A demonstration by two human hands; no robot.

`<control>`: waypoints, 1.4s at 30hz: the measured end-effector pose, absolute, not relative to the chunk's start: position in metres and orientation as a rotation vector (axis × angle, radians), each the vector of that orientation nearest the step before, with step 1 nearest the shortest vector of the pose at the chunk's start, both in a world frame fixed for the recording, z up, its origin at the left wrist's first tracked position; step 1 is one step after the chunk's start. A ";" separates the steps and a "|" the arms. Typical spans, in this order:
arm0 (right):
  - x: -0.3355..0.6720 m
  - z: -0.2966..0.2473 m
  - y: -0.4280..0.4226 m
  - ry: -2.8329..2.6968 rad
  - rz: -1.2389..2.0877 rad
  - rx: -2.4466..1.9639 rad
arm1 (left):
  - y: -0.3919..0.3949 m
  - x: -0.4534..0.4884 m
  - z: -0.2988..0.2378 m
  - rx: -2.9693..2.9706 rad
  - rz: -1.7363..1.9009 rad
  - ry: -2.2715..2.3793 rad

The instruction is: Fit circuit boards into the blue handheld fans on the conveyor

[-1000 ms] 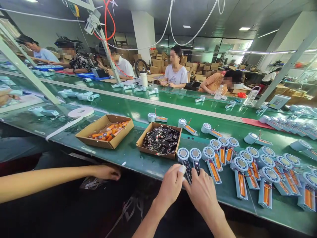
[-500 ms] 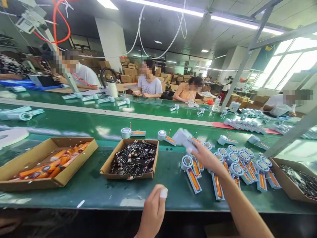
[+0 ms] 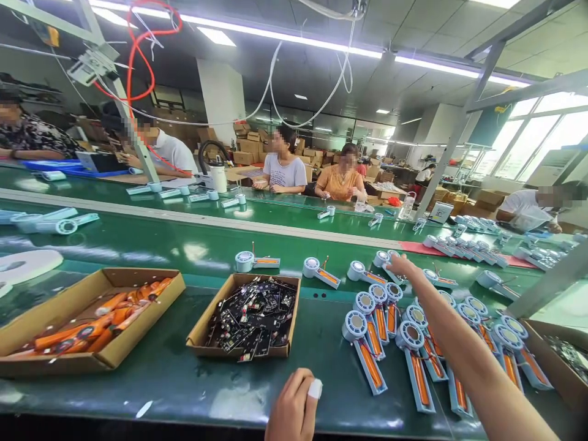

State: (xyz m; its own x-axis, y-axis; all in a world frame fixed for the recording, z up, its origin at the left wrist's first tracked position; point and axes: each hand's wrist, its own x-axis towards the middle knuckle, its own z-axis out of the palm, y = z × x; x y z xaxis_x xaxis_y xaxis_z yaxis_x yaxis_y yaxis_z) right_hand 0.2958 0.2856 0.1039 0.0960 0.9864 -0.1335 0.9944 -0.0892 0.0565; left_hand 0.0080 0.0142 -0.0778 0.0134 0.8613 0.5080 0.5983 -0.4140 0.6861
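Note:
My right hand (image 3: 400, 267) reaches out over the green belt, its fingers closed on a light-blue handheld fan housing (image 3: 381, 259); the hand partly hides the housing's handle. Near the front edge of the bench, my left hand (image 3: 294, 405) is curled closed, with a white wrap (image 3: 315, 388) on one finger. Whatever it may hold is hidden. Between and beyond my hands lie several fan housings (image 3: 355, 325) with round heads and orange strips in their handles. Several more stand in a row along the belt, among them one fan housing (image 3: 311, 266) with red wires sticking up.
A cardboard tray (image 3: 193, 343) of black circuit boards (image 3: 257, 312) stands left of centre. Farther left, another cardboard tray (image 3: 108, 361) contains orange-wrapped parts (image 3: 110, 312). A third box (image 3: 551, 361) sits at the right, beside a metal post (image 3: 546, 269). People work across the belt.
My right hand has carried a light-blue fan housing forward and right, down to the belt. My left hand stays curled near the front edge. The view has shifted slightly.

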 end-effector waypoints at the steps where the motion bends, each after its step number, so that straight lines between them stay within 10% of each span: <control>1: 0.295 0.104 0.291 2.087 -0.118 2.157 | 0.014 0.007 -0.079 2.029 1.346 1.508; 13: 0.194 0.081 0.312 2.294 -0.589 1.566 | 0.017 0.004 -0.071 2.137 1.258 1.525; 25: 0.122 0.100 0.257 2.431 -0.547 2.035 | 0.000 -0.018 -0.023 1.979 1.359 1.491; 31: 0.140 0.122 0.154 2.687 -0.523 2.090 | 0.011 -0.107 0.049 1.808 1.156 2.420; 35: 0.150 0.079 0.068 2.863 -0.522 2.035 | 0.019 -0.127 0.060 1.835 0.584 2.289; 42: 0.152 -0.018 0.039 2.901 -0.186 2.170 | 0.031 -0.129 0.034 1.977 1.126 1.867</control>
